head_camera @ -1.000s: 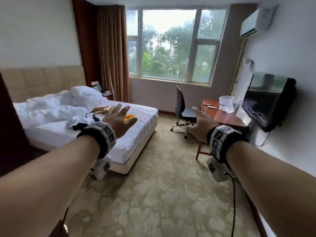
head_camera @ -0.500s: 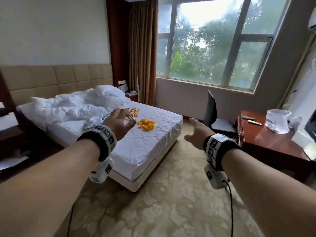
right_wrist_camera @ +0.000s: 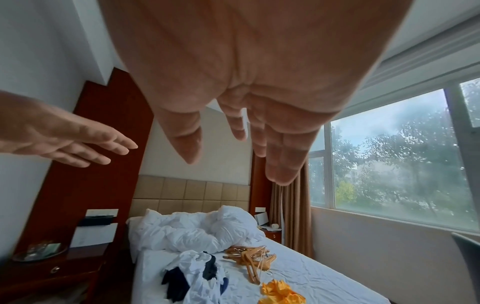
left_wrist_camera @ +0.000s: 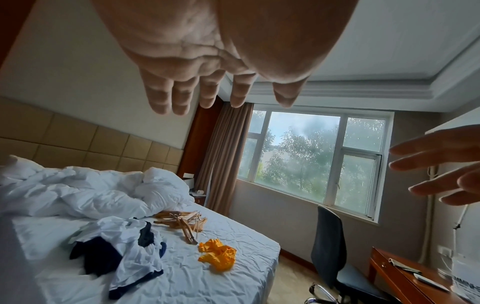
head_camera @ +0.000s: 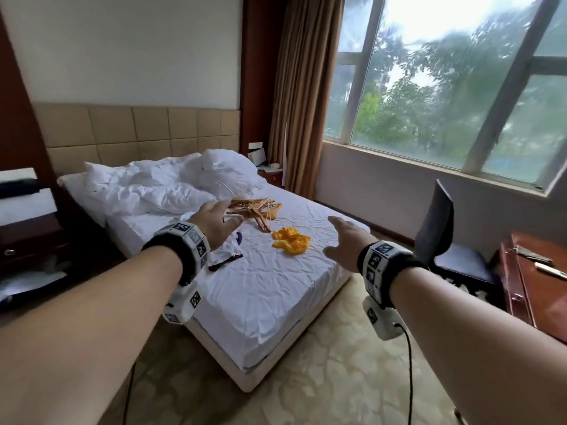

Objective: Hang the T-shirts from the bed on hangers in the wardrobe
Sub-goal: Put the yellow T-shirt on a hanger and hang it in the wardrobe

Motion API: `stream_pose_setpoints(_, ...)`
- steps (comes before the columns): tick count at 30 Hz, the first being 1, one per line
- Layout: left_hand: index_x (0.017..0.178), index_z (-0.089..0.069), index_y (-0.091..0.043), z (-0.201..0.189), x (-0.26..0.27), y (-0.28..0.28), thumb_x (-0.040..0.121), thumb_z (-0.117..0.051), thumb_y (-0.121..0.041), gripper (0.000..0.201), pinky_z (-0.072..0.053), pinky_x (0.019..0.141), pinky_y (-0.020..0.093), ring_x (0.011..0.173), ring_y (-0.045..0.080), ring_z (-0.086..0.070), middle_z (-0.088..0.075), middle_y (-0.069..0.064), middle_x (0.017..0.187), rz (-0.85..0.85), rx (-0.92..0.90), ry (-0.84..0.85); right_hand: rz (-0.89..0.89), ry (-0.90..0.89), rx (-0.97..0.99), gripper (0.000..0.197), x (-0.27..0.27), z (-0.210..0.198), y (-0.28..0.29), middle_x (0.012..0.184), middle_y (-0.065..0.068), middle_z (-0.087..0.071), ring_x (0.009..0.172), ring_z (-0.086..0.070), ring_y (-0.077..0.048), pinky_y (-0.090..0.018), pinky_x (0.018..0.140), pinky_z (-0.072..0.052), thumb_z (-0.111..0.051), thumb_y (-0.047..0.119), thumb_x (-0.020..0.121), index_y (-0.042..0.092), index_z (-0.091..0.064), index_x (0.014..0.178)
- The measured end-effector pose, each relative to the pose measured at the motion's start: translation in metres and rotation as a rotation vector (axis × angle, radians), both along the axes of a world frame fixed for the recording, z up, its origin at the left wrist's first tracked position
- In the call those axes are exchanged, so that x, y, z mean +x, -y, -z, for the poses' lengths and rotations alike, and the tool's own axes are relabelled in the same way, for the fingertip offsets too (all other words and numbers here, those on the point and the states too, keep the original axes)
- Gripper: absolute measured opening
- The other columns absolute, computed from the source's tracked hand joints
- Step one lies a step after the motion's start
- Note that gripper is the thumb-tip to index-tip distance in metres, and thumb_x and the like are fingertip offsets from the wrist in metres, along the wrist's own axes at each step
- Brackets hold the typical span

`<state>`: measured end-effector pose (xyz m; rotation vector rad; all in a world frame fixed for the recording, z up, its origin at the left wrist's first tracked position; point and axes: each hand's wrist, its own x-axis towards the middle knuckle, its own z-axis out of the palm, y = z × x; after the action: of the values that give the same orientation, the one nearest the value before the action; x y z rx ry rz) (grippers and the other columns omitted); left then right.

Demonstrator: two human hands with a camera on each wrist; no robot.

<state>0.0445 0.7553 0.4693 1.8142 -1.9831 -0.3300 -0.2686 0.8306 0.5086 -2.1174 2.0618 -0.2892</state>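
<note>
- The left hand (head_camera: 214, 220) reaches forward in the air above the near part of the bed (head_camera: 276, 286), palm down, its fingers (left_wrist_camera: 179, 96) straight and slightly spread, released and holding nothing.
- The right hand (head_camera: 346, 240) is held out beside it, well apart from the left, over the bed's near corner; its fingers (right_wrist_camera: 280, 160) are also straight and released, touching nothing.
- A crumpled white-and-navy pile of T-shirts (left_wrist_camera: 122, 253) lies on the sheet below the left hand; in the head view the hand and wrist hide most of it.
- A heap of wooden hangers (head_camera: 257, 211) lies tangled on the sheet just beyond the pile, toward the pillows.
- An orange garment (head_camera: 291, 240) lies bunched on the sheet near the hangers, on the window side, apart from the white-and-navy pile.
- A rumpled white duvet (head_camera: 147, 191) and pillows are pushed up against the padded headboard (head_camera: 138, 133).
- A dark nightstand (right_wrist_camera: 59, 271) stands on the bed's left side with a round tray on top.
- A grey office chair (head_camera: 441, 234) stands under the window (head_camera: 460, 96), beside a reddish wooden worktop (head_camera: 540, 289) that carries a few small items.
- Brown curtains (head_camera: 303, 96) hang at the window's left edge.
- A patterned carpet (head_camera: 322, 378) covers the floor at the foot of the bed.
</note>
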Motion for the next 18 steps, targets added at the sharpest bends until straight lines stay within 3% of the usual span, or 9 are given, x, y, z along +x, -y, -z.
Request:
stream_pose_setpoints(5,0.160,-0.028,-0.026,-0.004,-0.062,0.120,0.101,-0.043,-0.061,0.070,-0.026,0.123,0.046,0.151,0.032,-0.030,-0.024,0.012,0.166,0.068,0.014,-0.023,0.018,-0.044,-0.037,0.075,-0.038,-0.011,0.110,0.162,-0.007,-0.035,0.146,-0.038,-0.025,-0.034,0.118,-0.034,-0.061,0.030,0.095,0.022,-0.025,0.160)
stream_pose_setpoints(11,0.160,-0.031,-0.025,0.020,-0.146,0.249,0.101,-0.053,-0.052,0.069,-0.023,0.124,0.041,0.152,0.030,-0.026,-0.022,0.012,0.167,0.192,0.043,-0.028,0.070,-0.050,0.086,0.074,-0.104,0.030,0.233,0.160,-0.008,-0.035,0.144,-0.040,-0.026,-0.034,0.114,-0.035,-0.061,0.031,0.096,0.023,-0.025,0.160)
stream_pose_setpoints(18,0.159,-0.032,-0.027,0.062,-0.201,0.408,0.098,-0.056,-0.053,0.070,-0.028,0.122,0.040,0.150,0.029,-0.031,-0.025,0.012,0.166,0.068,0.133,-0.015,0.075,-0.004,0.121,0.076,-0.190,0.078,0.424,0.158,-0.008,-0.042,0.142,-0.044,-0.026,-0.033,0.113,-0.037,-0.065,0.033,0.094,0.022,-0.027,0.159)
